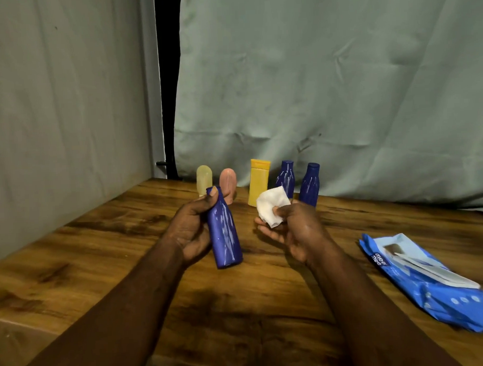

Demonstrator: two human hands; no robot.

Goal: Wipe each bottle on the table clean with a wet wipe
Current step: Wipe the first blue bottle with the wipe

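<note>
We see the left hand clamped around a blue bottle, held above the wooden table with its cap toward twelve o'clock. At its three o'clock, the right hand pinches a crumpled white wet wipe, apart from the bottle. Five more bottles stand in a row toward twelve o'clock. A blue wipes pack lies at four o'clock.

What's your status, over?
Left hand holds blue bottle. Right hand holds wet wipe, off bottle. Nothing between them.
</note>
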